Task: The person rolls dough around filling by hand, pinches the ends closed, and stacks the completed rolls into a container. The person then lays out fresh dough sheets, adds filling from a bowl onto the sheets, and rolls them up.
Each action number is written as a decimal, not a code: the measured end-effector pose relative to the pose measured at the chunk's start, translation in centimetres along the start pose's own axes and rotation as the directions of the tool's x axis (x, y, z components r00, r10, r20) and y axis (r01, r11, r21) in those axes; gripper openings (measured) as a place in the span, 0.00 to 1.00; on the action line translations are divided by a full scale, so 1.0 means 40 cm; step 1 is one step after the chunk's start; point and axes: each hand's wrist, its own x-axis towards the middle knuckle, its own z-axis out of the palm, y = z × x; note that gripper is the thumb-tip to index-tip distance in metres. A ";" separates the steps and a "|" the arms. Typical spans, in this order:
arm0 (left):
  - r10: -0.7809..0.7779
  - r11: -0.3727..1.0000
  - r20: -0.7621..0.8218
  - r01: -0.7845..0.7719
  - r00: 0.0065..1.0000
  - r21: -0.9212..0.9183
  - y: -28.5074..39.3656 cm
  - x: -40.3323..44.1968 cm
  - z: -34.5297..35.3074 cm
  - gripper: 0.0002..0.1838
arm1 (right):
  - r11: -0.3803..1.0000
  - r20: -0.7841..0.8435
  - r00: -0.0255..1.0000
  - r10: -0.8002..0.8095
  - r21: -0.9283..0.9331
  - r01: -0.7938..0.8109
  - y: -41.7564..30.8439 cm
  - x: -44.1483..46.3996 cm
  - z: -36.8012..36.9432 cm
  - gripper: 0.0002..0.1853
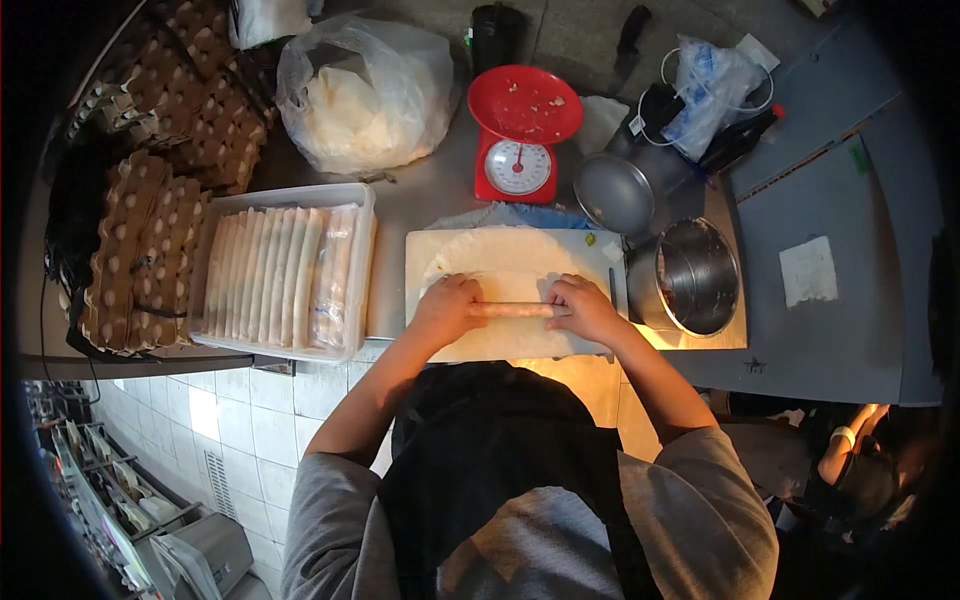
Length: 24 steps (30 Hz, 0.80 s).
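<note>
A thin, pale filled roll [512, 310] lies crosswise on a white cutting board [450, 350]. My left hand [452, 308] is closed on the roll's left end, its fingers curled. At the other end, my right hand [580, 306] grips the roll between curled fingers and thumb. Just beyond it on the board spreads a thin, round, whitish wrapper sheet [500, 250]. What fills the roll is hidden.
Left of the board stands a plastic tub [368, 250] of finished rolls. Behind are a bag of wrappers [360, 110] and a red scale [518, 165]. A steel pot [700, 280] and pan [612, 190] sit right. Egg trays [150, 250] stack far left. Another person's arm [840, 445] shows lower right.
</note>
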 end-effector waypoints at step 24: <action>0.240 0.967 -0.060 -0.233 0.969 0.100 0.051 -0.063 0.011 0.29 | 0.966 -0.150 0.972 -0.179 -0.215 0.144 -0.104 -0.023 0.062 0.31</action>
